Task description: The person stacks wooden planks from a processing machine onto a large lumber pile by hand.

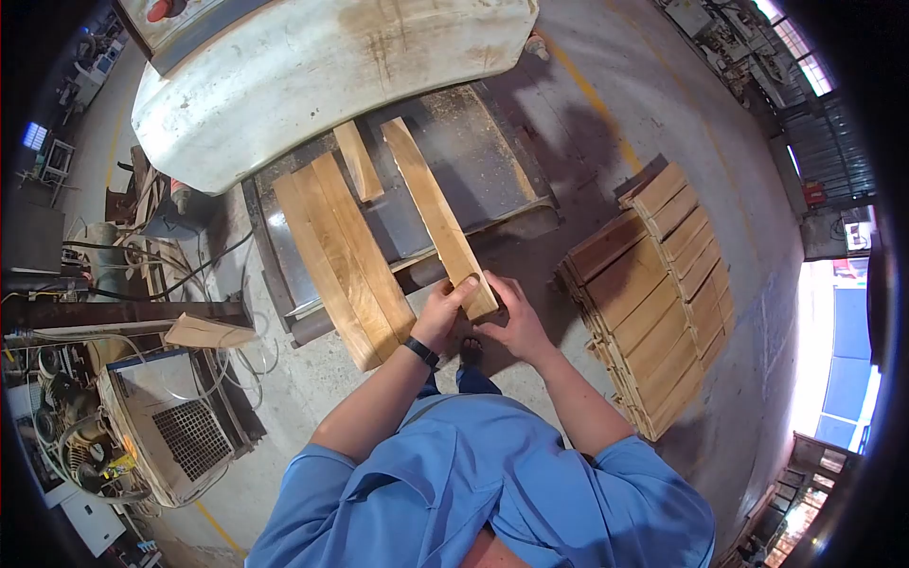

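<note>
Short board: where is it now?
Up and left of centre in the head view, the short board lies on the metal table, between the wider boards and the held board.

Before us we have a grey metal table [466, 175], the far part of a long board [434, 210] reaching over it. Left of that long board we see a short board [358, 163], then side-by-side boards [339, 256] overhanging the near edge; right of it, sawdust [492, 114]. Farther right, a board stack [653, 298] sits above the concrete floor [748, 222].
</note>
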Demonstrator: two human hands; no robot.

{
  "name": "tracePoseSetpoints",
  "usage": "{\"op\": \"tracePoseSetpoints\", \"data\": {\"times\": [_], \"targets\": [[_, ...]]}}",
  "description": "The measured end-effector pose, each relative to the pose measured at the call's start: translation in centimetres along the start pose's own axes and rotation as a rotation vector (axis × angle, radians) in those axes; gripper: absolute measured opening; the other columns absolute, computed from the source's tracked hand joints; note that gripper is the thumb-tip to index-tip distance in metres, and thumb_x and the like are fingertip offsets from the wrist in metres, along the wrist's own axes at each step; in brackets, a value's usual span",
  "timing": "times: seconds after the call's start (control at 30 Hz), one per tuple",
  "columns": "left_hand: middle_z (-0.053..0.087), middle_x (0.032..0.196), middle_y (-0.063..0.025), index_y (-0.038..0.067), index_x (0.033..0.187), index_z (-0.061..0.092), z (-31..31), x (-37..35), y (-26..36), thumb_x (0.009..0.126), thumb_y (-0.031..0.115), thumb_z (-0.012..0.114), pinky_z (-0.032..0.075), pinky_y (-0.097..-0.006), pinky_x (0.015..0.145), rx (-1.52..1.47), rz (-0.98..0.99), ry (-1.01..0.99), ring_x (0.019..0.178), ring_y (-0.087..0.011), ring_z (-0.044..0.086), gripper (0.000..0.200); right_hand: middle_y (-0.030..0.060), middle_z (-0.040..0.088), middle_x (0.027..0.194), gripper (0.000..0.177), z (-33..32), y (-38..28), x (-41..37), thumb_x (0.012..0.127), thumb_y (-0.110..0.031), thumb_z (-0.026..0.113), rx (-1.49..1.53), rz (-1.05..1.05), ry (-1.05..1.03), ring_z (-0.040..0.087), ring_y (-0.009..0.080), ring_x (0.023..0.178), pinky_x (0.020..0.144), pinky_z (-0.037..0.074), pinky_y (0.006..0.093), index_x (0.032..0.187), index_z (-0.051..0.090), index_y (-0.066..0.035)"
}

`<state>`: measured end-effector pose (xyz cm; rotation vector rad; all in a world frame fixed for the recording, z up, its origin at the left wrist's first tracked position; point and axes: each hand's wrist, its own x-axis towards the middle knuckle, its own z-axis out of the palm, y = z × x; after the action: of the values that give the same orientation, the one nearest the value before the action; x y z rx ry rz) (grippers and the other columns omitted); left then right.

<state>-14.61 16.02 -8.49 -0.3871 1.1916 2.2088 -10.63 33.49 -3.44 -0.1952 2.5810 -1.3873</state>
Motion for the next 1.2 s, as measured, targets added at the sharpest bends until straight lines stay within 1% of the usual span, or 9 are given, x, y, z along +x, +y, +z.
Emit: {"op": "tracePoseSetpoints", "data": {"times": [0.13,0.23,0.27,0.37,0.5,0.7,0.83,1.03,1.2], "targets": [[0.061,0.125,-0.0173,-0.007,0.143,0.041,-1.9,1.2,-1.9,0.092,0.034,0.074,0.053,-0.0364,0.093,0.009,-0.058,-0.025,0.112,-0.0228,0.063,0.073,0.015,0.047,0.142,0.083,-0.4,1.5,1.5,0.077,-0.02,0.08,-0.229,0.07,-0.187,0.056,0.037,0.124,0.101,0.051,0.0453,0.151,0.043,-0.016],[0.059,0.13,-0.0148,-0.005,0.152,0.031,-1.9,0.0,-3.0,0.094,0.03,0.073,0.053,-0.0346,0.095,0.105,-0.085,0.19,0.115,-0.0242,0.062,0.08,0.0152,0.051,0.137,0.075,1.7,5.0,2.8,0.081,-0.016,0.077,-0.194,-0.142,-0.068,0.058,0.0383,0.122,0.097,0.053,0.0463,0.149,0.046,-0.015],[0.052,0.139,-0.0174,-0.004,0.157,0.021,-2.8,-0.4,-3.6,0.093,0.027,0.075,0.052,-0.0347,0.096,0.203,-0.041,0.136,0.12,-0.0267,0.06,0.089,0.0146,0.052,0.136,0.074,2.6,6.2,3.5,0.08,-0.016,0.078,-0.208,-0.156,-0.035,0.058,0.0381,0.121,0.097,0.053,0.0462,0.147,0.047,-0.014],[0.052,0.141,-0.0175,-0.003,0.156,0.025,-2.9,-4.1,-1.8,0.094,0.024,0.073,0.052,-0.0365,0.098,0.439,0.052,0.141,0.123,-0.0279,0.059,0.083,0.0133,0.055,0.131,0.072,4.1,7.8,7.1,0.078,-0.019,0.08,-0.329,-0.234,0.046,0.059,0.0371,0.117,0.097,0.051,0.0461,0.143,0.051,-0.012],[0.06,0.129,-0.0145,0.001,0.141,0.049,-7.1,-7.7,-0.1,0.093,0.016,0.073,0.054,-0.0364,0.094,0.486,0.297,0.291,0.114,-0.0231,0.062,0.056,0.0109,0.058,0.128,0.07,3.8,4.8,14.2,0.073,-0.027,0.083,-0.587,-0.33,0.094,0.055,0.0335,0.119,0.1,0.045,0.0453,0.136,0.058,-0.01],[0.055,0.116,-0.0096,0.003,0.129,0.056,-14.7,-11.8,0.9,0.091,0.01,0.072,0.055,-0.0334,0.086,0.625,0.528,0.81,0.1,-0.0192,0.061,0.042,0.0075,0.059,0.129,0.059,3.8,3.0,26.9,0.076,-0.034,0.081,-0.76,-0.361,0.142,0.055,0.03,0.12,0.1,0.043,0.047,0.129,0.065,-0.015],[0.053,0.123,-0.0136,0.0,0.132,0.053,-18.4,-13.4,-0.2,0.093,0.016,0.073,0.052,-0.0356,0.092,0.568,0.398,0.907,0.103,-0.0228,0.061,0.047,0.0078,0.058,0.131,0.055,3.8,2.2,34.2,0.079,-0.037,0.079,-0.867,-0.355,0.137,0.054,0.0307,0.123,0.099,0.043,0.0468,0.13,0.066,-0.018],[0.058,0.129,-0.0181,-0.001,0.138,0.049,-19.6,-13.0,-1.5,0.094,0.029,0.071,0.05,-0.0374,0.095,0.366,0.168,0.773,0.115,-0.0252,0.058,0.057,0.0083,0.058,0.132,0.056,5.1,-0.2,37.3,0.083,-0.037,0.079,-0.8,-0.13,0.12,0.053,0.0317,0.124,0.103,0.042,0.0478,0.133,0.063,-0.016],[0.061,0.125,-0.0205,-0.008,0.144,0.042,-19.4,-11.6,-0.9,0.093,0.042,0.073,0.051,-0.0349,0.092,0.213,0.031,0.679,0.11,-0.0247,0.061,0.078,0.0158,0.06,0.122,0.057,8.1,0.0,31.4,0.087,-0.037,0.078,-0.339,-0.192,0.212,0.059,0.0354,0.114,0.096,0.048,0.0477,0.13,0.061,-0.004]]}}
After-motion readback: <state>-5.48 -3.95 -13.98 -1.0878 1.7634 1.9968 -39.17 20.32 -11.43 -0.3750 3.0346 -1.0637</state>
